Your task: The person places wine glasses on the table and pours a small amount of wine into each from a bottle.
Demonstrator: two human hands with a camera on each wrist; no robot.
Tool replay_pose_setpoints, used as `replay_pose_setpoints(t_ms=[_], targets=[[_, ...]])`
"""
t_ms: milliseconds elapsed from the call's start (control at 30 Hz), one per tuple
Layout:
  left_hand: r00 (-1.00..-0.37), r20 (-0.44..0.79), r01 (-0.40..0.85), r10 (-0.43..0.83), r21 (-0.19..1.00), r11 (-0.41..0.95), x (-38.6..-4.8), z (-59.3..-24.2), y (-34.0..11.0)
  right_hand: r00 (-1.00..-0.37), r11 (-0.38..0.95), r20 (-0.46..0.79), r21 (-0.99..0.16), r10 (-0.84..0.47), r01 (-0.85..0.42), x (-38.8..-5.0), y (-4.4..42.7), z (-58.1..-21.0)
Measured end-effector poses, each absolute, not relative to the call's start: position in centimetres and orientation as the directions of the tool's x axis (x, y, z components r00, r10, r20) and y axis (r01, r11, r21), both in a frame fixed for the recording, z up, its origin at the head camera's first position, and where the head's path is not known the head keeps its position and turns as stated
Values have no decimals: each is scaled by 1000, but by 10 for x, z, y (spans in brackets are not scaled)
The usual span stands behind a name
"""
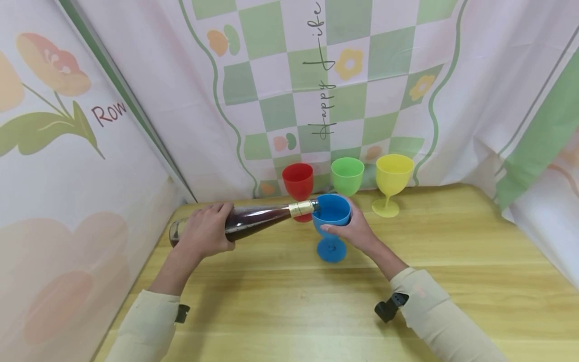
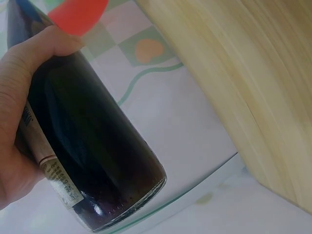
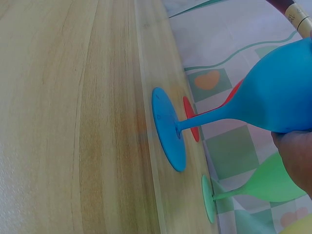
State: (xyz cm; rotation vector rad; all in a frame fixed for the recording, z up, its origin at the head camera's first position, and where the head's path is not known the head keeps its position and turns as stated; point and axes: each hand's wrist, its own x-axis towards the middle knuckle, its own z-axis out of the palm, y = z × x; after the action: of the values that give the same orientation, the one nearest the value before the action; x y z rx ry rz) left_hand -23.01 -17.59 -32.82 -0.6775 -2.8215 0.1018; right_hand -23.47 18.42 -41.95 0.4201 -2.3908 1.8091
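In the head view a dark glass bottle point(image 1: 255, 221) lies nearly level, gripped around its body by my left hand point(image 1: 207, 230). Its mouth is at the rim of a blue goblet point(image 1: 331, 250), pointing into the bowl. My right hand point(image 1: 355, 226) holds that goblet's bowl from the right side. The left wrist view shows the thumb of my left hand point(image 2: 22, 87) across the bottle point(image 2: 92, 131), which has a paper label. In the right wrist view my right hand point(image 3: 296, 158) touches the bowl of the blue goblet point(image 3: 280, 87). Whether liquid is flowing cannot be seen.
Behind the blue goblet stand a red goblet point(image 1: 298, 182), a green goblet point(image 1: 347, 176) and a yellow goblet point(image 1: 393, 174), near the back edge of the wooden table point(image 1: 289, 311). A patterned curtain point(image 1: 316, 85) hangs behind, and another cloth point(image 1: 68, 201) hangs at the left.
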Motion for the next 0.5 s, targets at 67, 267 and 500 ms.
replay_pose_setpoints(t_ms=[67,267,500], targets=[[-865,214,438,454,-122,891,-230,-328,-176,-956,252,253,-925,-149,-284,-235,184,-420],[-867,210,434,451,-124,892,-231,-329,-176,-955,256,255,-923,-151,-287,-235,184,-419],[-868,211,435,451,-116,893,-231,-328,-176,-952,245,261,-924,-160,-295,-235,184,-419]])
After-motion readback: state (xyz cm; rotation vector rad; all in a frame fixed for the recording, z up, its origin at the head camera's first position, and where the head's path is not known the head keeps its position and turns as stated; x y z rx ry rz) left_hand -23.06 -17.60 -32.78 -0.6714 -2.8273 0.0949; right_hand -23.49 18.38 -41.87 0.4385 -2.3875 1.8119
